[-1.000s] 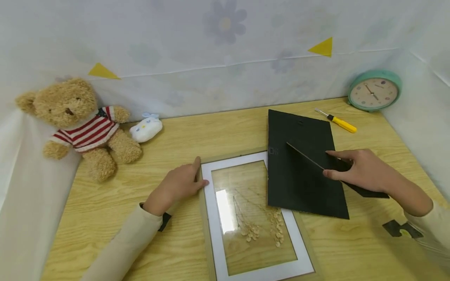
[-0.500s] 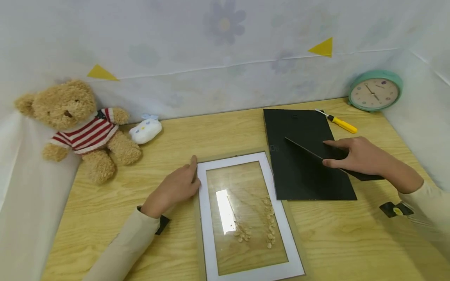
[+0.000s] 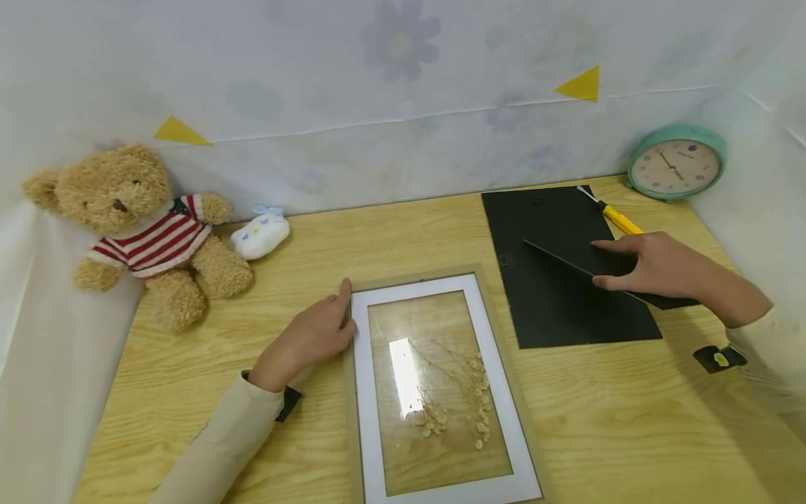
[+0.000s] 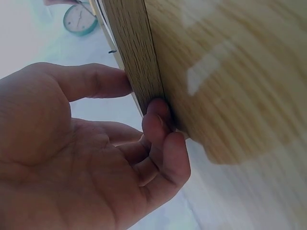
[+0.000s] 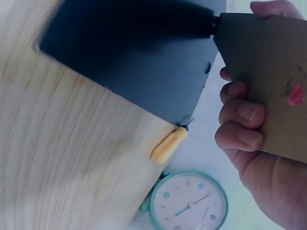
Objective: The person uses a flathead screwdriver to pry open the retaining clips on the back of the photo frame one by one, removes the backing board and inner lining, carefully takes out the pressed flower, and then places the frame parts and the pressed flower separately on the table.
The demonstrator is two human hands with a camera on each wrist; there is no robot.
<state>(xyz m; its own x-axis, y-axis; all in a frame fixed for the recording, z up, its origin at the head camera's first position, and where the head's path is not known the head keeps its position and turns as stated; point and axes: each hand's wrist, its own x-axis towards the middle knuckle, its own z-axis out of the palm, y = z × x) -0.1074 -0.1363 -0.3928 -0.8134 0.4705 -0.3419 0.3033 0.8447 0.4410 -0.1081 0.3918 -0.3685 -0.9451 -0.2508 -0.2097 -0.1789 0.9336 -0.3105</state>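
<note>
A light wooden picture frame [image 3: 511,369] lies on the table, with a white mat [image 3: 364,392], a clear pane and dried flower sprigs [image 3: 481,413] inside. At its upper left side my left hand [image 3: 308,337] holds the edge; the left wrist view shows the thumb against the wooden side [image 4: 136,52] and the other fingers curled at it. My right hand [image 3: 667,267] grips the folded-out stand [image 5: 283,72] of the black frame backing [image 3: 560,315], thumb on one face and fingers on the other. This backing is right of the frame, apart from it in the head view.
A yellow-handled screwdriver [image 3: 620,219] lies at the backing's far right corner, its shaft overlapping that corner in the head view. Behind it stands a green clock [image 3: 676,164]. At the back left sit a teddy bear [image 3: 151,231] and a small white plush [image 3: 261,234], before a cloth wall.
My right hand has moved the backing right and away from me, off the picture frame it overlapped. The frame has shifted slightly left, with my left hand staying at its edge.
</note>
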